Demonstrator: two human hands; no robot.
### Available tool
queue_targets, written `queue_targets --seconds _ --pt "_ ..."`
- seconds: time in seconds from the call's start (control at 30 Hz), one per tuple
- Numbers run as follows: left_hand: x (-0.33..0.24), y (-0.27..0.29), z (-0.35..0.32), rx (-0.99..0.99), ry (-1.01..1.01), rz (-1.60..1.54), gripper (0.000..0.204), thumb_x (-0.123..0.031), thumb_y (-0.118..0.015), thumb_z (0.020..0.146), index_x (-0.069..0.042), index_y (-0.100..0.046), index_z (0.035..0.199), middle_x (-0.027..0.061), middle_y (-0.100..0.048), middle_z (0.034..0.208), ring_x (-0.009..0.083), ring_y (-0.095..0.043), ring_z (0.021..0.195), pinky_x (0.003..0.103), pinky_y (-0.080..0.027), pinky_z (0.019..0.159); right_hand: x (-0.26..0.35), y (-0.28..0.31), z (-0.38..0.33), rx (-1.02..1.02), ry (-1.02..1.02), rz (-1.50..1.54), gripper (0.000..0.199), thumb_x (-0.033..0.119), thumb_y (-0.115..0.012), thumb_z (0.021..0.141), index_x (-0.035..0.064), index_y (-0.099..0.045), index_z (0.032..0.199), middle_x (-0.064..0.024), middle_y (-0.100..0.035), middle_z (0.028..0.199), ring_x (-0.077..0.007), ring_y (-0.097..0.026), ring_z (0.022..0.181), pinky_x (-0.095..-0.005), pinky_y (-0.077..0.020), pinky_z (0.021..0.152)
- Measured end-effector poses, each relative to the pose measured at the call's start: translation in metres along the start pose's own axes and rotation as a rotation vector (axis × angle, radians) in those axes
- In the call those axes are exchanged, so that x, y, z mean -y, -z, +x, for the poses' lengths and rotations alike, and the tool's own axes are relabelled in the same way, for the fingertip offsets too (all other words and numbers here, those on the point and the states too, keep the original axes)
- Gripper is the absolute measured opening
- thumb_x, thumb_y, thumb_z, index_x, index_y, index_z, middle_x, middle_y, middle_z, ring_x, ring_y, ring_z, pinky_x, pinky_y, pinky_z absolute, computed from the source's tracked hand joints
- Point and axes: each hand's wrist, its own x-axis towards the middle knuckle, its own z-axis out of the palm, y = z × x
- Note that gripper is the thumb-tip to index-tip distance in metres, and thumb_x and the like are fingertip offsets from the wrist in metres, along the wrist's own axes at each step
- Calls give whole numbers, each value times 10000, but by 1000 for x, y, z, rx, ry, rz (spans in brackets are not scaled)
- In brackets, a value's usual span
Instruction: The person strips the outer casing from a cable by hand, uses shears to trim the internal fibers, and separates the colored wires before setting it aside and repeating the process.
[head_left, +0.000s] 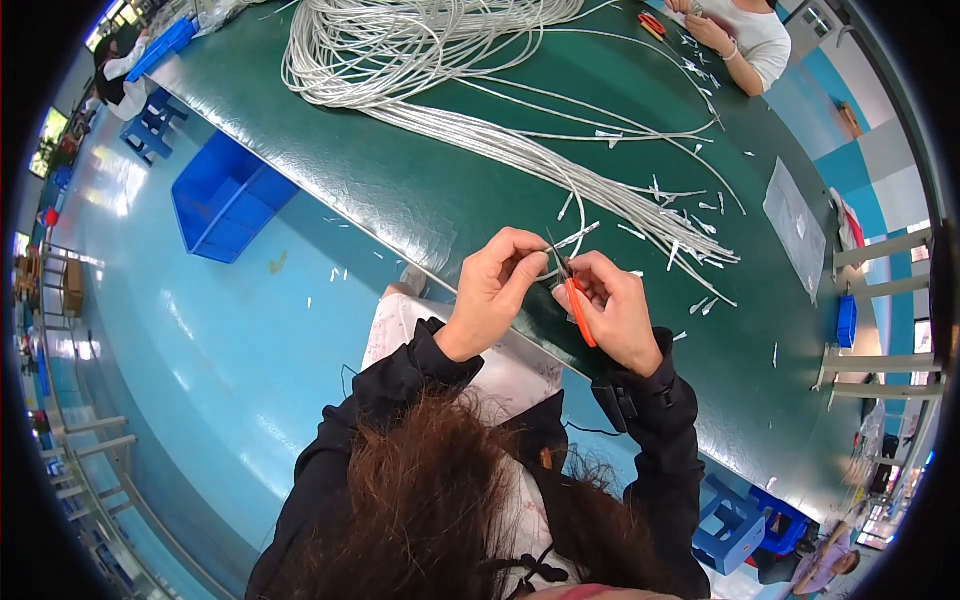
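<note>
My right hand [618, 312] is closed around a pair of small scissors [580, 312] with orange handles, their dark blades pointing up and away from me. Opposite it, my left hand [500, 288] pinches the end of a white cable [579, 215] close beside the blades. Whether the blades touch the cable I cannot tell. Both hands are over the near edge of the green table [380, 190]. Just beyond them lies a long bundle of white cables [520, 150], its loose ends fanned out to the right among small white scraps [630, 231].
A large coil of white cable [400, 50] lies at the far side. Across the table sits another person [755, 45], near orange-handled pliers [652, 25]. A clear plastic sheet [795, 230] lies at the right. Blue crates [225, 200] and stools [728, 530] stand on the floor.
</note>
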Motion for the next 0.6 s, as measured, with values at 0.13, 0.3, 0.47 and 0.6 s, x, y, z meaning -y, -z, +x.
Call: queue_targets --seconds 0.13,0.3,0.47,0.6 --pt "-4 4 -1 70 109 -124 86 -64 -523 959 -7 -556 1014 -1 -568 842 50 -511 762 196 -413 671 -3 5 2 -30 108 -125 205 44 -712 788 -19 -579 931 -13 -544 639 -36 -476 565 -198 -362 490" --pt "-3 10 2 136 217 -308 100 -90 -495 978 -24 -538 1039 9 -576 859 63 -517 765 195 -401 675 1 7 3 -30 154 -143 211 38 -710 782 -19 -580 939 -6 -518 638 -41 -440 579 -204 -362 501" --pt "-7 12 3 140 200 -193 118 -112 -499 981 -22 -537 1047 2 -566 842 61 -506 771 198 -397 686 3 7 3 -17 116 -129 219 41 -714 779 -19 -581 941 -6 -516 646 -46 -434 593 -210 -368 514" --pt "-7 7 0 117 107 -144 120 -128 -511 983 -25 -547 1034 5 -569 860 58 -504 755 204 -391 675 6 6 3 -33 126 -123 229 46 -724 773 -19 -585 942 -7 -518 648 -52 -440 594 -209 -377 526"
